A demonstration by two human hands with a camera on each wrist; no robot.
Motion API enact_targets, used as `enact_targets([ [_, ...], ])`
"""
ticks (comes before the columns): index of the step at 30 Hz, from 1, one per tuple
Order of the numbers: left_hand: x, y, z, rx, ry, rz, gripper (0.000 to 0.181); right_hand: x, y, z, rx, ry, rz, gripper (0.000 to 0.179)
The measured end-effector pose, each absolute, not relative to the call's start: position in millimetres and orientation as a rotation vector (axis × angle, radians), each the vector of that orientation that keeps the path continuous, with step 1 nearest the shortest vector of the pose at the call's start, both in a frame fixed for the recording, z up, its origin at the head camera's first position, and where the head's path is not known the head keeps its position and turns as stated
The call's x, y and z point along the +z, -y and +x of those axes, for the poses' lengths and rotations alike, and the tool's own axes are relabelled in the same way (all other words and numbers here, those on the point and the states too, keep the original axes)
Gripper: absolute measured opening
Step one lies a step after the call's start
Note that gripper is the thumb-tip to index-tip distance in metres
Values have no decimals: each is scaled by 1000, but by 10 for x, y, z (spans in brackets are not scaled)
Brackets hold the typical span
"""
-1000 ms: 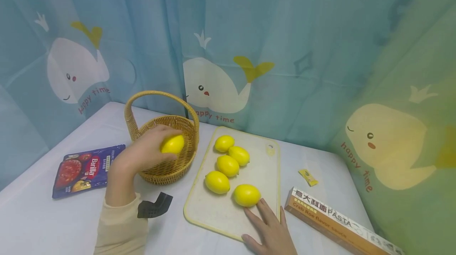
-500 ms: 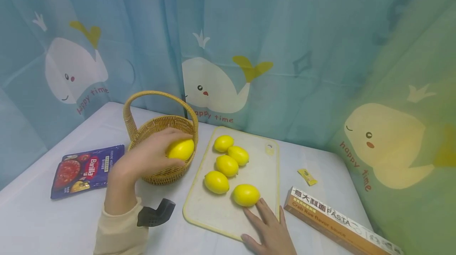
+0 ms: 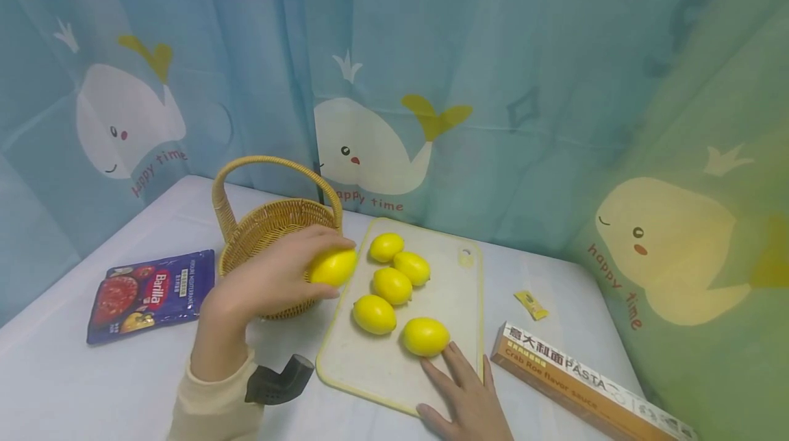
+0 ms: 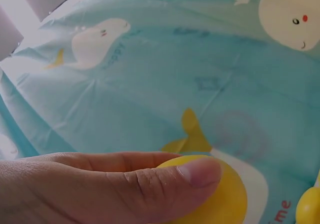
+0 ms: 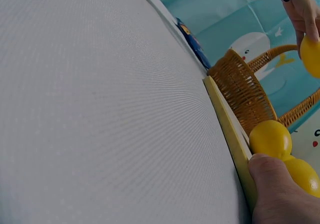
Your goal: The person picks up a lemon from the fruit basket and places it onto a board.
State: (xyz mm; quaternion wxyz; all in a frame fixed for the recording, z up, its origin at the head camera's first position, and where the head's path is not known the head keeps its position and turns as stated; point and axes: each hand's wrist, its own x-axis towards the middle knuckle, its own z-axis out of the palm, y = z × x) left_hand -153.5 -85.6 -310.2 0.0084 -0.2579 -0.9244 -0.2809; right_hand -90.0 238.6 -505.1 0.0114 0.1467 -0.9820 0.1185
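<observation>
A yellow lemon (image 3: pixel 333 267) is pinched between the thumb and fingers of my left hand (image 3: pixel 280 276), above the right rim of the wicker basket (image 3: pixel 259 232) and beside the cutting board. The left wrist view shows the thumb (image 4: pixel 200 173) across this lemon (image 4: pixel 232 194). Several more lemons (image 3: pixel 392 286) lie on the white, yellow-edged cutting board (image 3: pixel 440 280). My right hand (image 3: pixel 471 403) rests with spread fingers on the board's near right part, its fingertips close to the nearest lemon (image 3: pixel 426 337); whether they touch it I cannot tell. What I see of the basket's inside holds nothing.
A blue Barilla pouch (image 3: pixel 151 296) lies left of the basket. Right of the board are a small yellow packet (image 3: pixel 531 305) and a long pasta box (image 3: pixel 585 383). A whale-print curtain (image 3: pixel 524 85) stands behind the table.
My left hand has moved the lemon rightward, from over the basket's inside to its right rim near the board. The right hand and the lemons on the board stay put.
</observation>
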Motion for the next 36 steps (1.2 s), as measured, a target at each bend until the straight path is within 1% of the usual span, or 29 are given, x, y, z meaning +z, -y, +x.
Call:
enact_targets([
  [17,-3039,730,-1440,-888,2844,-903,58,-5022,-2368,-902,371,3094,441,68],
  [28,-3034,622,-1431,-889,2836,-970,57,-5021,-2371,-895,357,3080,443,67],
  [36,-3050,585,-1434,-882,2842,-973,57,-5039,-2375,-894,361,3064,442,66],
])
